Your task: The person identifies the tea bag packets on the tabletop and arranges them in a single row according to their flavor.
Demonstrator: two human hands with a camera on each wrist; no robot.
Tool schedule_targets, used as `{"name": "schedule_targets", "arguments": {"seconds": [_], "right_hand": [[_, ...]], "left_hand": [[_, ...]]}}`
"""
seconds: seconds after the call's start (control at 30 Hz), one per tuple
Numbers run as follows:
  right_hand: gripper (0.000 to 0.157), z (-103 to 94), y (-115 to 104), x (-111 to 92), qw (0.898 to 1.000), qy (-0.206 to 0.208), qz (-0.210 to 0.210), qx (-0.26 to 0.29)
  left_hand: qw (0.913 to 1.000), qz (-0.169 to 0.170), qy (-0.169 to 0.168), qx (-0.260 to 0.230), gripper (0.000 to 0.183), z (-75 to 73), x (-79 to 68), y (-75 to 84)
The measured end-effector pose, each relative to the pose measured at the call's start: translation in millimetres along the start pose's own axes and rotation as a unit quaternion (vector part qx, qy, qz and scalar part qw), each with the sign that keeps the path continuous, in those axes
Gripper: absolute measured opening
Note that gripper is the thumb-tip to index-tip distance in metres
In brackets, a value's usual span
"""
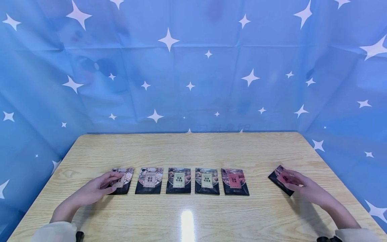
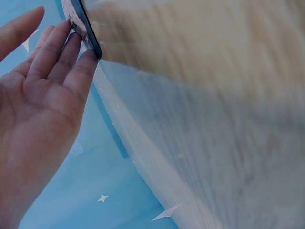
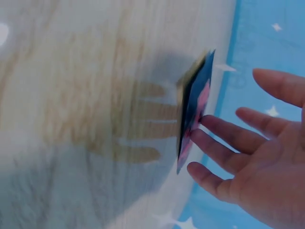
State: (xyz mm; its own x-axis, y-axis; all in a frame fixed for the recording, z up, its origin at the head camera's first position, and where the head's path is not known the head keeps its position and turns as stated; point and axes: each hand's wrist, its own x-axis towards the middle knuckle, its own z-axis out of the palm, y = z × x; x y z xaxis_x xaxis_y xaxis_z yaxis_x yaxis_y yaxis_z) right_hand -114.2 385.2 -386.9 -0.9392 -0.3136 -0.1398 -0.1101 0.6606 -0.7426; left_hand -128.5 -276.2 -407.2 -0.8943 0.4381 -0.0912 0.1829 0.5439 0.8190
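Note:
The leftmost tea packet (image 1: pixel 129 175), black with a pale floral top and a light label, lies under the fingers of my left hand (image 1: pixel 92 191). In the left wrist view those fingers (image 2: pixel 52 55) reach nearly straight to the packet's face, the thumb held apart. At the right, a tilted packet with a red label (image 1: pixel 276 178) lies slanted on the table. Fingertips of my right hand (image 1: pixel 308 191) touch its face. The right wrist view shows that packet (image 3: pixel 196 109) edge-on, with the fingers extended and the thumb spread away.
Between the hands, a row holds a floral packet (image 1: pixel 149 189), two green-label packets (image 1: pixel 178 190) (image 1: pixel 207 190) and a red-label packet (image 1: pixel 235 191). They lie flat on the wood-grain table (image 1: pixel 181 148). A blue star-printed curtain (image 1: pixel 193 67) surrounds the table's back and sides.

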Motion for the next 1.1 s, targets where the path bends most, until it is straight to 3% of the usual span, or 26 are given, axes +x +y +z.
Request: {"name": "schedule_targets", "arguments": {"seconds": [0.4,1.1], "right_hand": [[0.056,0.7,-4.8,7.4,1.000,-0.012,0.014,-0.006],[0.047,13.0,-17.6,18.7,0.998,-0.057,-0.018,0.006]], "left_hand": [[0.9998,0.003,-0.014,-0.013,0.044,-3.2,0.9,-1.7],[0.9991,-0.007,-0.026,-0.034,0.045,-1.5,0.7,-1.4]]}}
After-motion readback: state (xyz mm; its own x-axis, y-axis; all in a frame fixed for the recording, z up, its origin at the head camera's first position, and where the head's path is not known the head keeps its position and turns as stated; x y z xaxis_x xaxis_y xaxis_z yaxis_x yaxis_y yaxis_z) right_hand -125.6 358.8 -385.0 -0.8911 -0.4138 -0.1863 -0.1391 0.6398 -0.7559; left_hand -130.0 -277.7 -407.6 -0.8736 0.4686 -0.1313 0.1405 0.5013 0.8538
